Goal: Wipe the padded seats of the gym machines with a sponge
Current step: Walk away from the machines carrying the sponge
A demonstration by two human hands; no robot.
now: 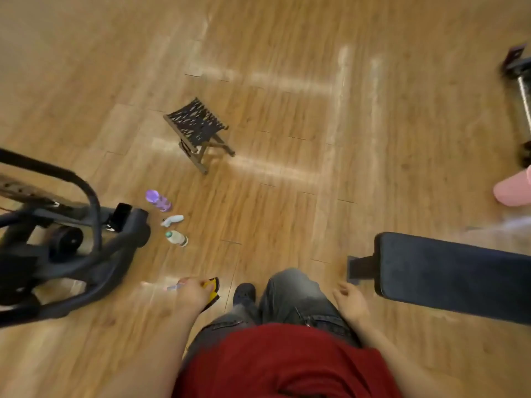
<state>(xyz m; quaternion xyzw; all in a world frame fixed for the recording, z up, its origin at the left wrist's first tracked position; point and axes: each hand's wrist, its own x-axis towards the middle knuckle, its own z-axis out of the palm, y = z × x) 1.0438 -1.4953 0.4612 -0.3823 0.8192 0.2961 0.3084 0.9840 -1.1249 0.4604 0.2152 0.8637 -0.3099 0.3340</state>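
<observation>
My left hand (193,293) hangs at my side and grips a yellow sponge with a dark scouring side (212,291); something thin and pinkish also sticks out of that hand, too blurred to identify. My right hand (351,300) hangs loose and holds nothing, its fingers relaxed. Just to its right lies a dark padded bench seat (448,274), reaching out to the right edge of the view. A black gym machine frame (86,248) stands at the left.
A small folding stool (198,127) stands on the wooden floor ahead. A purple bottle (158,200), a pale spray bottle lying down (172,220) and a white bottle (176,237) sit beside the machine. Another machine (518,81) and a pink object (514,189) are at the right edge.
</observation>
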